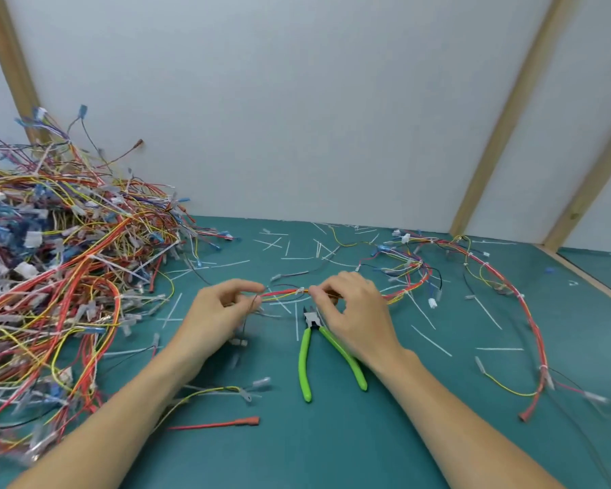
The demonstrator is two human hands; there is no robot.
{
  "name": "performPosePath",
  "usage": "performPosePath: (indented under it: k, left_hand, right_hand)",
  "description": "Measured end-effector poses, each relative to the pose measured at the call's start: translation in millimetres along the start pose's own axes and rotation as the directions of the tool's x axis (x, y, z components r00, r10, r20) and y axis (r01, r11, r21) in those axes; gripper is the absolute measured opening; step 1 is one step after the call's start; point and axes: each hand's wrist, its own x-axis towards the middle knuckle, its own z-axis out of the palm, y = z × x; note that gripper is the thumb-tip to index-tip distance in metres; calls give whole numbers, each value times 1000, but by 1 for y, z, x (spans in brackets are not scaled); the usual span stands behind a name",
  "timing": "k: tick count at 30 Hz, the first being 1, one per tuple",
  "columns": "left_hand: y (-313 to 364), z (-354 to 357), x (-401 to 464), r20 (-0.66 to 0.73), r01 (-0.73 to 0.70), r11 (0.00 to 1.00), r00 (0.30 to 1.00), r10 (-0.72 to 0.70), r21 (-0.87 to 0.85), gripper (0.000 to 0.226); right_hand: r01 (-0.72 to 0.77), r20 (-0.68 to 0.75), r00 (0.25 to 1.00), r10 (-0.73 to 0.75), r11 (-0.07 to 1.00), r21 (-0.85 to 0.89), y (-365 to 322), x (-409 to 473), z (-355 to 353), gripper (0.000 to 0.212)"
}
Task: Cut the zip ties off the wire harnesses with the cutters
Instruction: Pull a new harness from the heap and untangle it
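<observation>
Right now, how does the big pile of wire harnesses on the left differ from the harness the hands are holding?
The tangled pile of multicoloured wire harnesses is heaped high and untouched; the single red-and-yellow wire harness lies spread flat, trailing to the right. The pile lies free, while the left hand and right hand pinch the single harness. Both still carry white zip ties.

The teal tabletop mat (332, 446) looks matt and smooth, like rubber or vinyl. The cutters with bright green handles (306, 361) wear glossy plastic sleeves — their small head is dull grey metal. The tangled pile of plastic-coated wires (60, 270) shows a smooth, faintly shiny skin. The scattered white zip-tie offcuts (431, 340) look like pale matt plastic. The back panel (279, 100) is flat white — its slanted framing strips (501, 125) look like bare light wood.
</observation>
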Motion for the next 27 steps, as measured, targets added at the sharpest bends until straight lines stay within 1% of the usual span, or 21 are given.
performPosePath:
  k: [2,5,9,14,15,16,18,19,20,22,23,25,27]
  left_hand:
    - [4,-4,1,-32,72,982,996,-79,-174,20]
    - [8,-10,3,-26,133,943,989,-148,-306,22]
    - [8,-13,3,23,160,917,986,-163,-366,30]
    - [8,-16,3,-52,110,875,987,-152,-471,33]
    - [8,-16,3,-54,105,887,988,-144,-450,33]
    - [8,-14,2,-58,91,917,991,-123,-388,33]
    - [6,-10,-1,-69,31,986,997,-43,-166,32]
    - [5,-7,-3,-59,-18,999,998,15,-42,29]
    - [4,-4,-5,-29,-74,994,997,76,82,25]
    - [0,0,-8,34,-158,946,987,155,283,16]
    - [0,0,-9,49,-171,929,985,164,328,12]
    - [0,0,-9,66,-170,925,985,156,340,6]
    - [1,-1,-9,80,-167,923,986,148,347,6]
  right_hand:
    - [10,2,1000,-10,999,35,-2,-1,-1,30]
    - [-25,35,999,21,994,110,-7,-6,5,24]
    - [-77,-23,996,81,986,146,-1,-6,5,19]
    - [-146,-83,984,160,977,154,6,-4,1,14]
    - [-151,-90,982,166,977,149,7,-4,0,15]
    - [-152,-93,982,166,978,142,7,-3,0,14]
    - [-153,-91,982,165,980,129,7,-3,1,13]
    - [-155,-92,982,166,980,123,7,-3,2,13]
    - [-156,-95,981,167,981,118,6,-4,2,13]
    - [-158,-104,980,170,981,115,5,-4,3,14]
    - [-159,-109,979,172,980,118,4,-3,3,14]
    - [-161,-123,977,176,979,124,3,-3,3,14]
    - [-170,-139,973,185,979,116,3,-3,2,14]
